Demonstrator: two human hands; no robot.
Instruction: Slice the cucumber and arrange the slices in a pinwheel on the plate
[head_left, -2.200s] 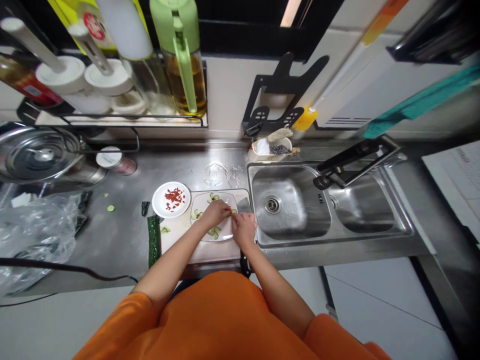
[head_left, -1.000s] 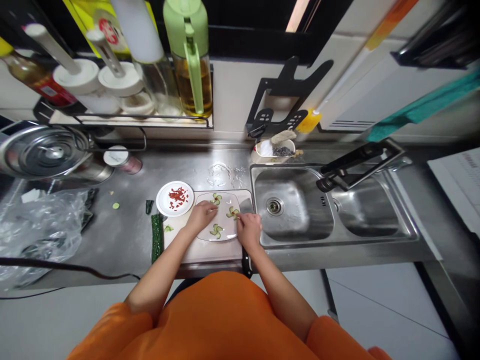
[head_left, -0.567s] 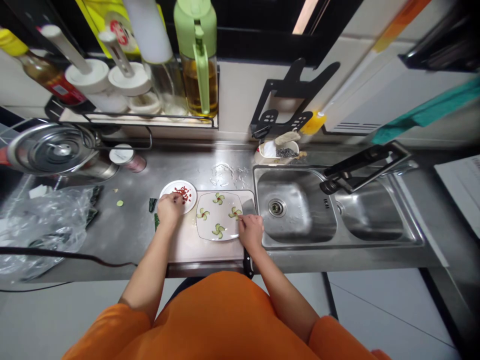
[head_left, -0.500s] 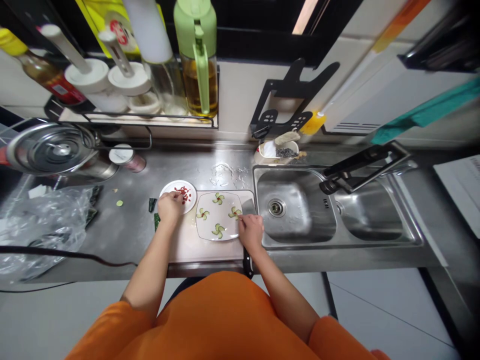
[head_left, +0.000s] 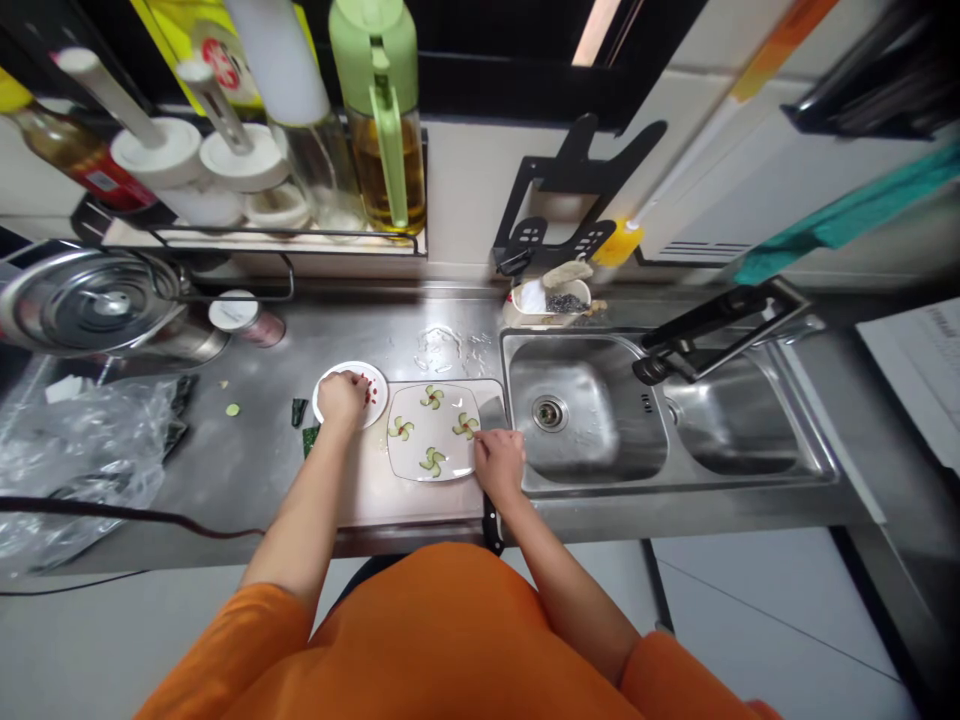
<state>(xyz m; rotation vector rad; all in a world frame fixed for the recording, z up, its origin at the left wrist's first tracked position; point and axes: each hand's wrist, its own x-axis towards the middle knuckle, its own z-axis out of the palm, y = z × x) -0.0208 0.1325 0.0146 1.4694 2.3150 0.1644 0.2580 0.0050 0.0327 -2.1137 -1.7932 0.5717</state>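
On our squarish plate (head_left: 433,430), near edge roughly along the counter (head_left: 240,470) front, four green pinwheels (head_left: 432,462) point their blades outward. Left of the plate, our left hand (head_left: 341,398) bunches its fingers over a round dish (head_left: 379,411) of red bits (head_left: 373,391); at its right rim our right hand (head_left: 500,463) is curled, thumb and finger together. We cannot tell what either holds.

Free path over square plate (head_left: 433,430), left hand (head_left: 341,398) as obstacle above saucer (head_left: 380,401)
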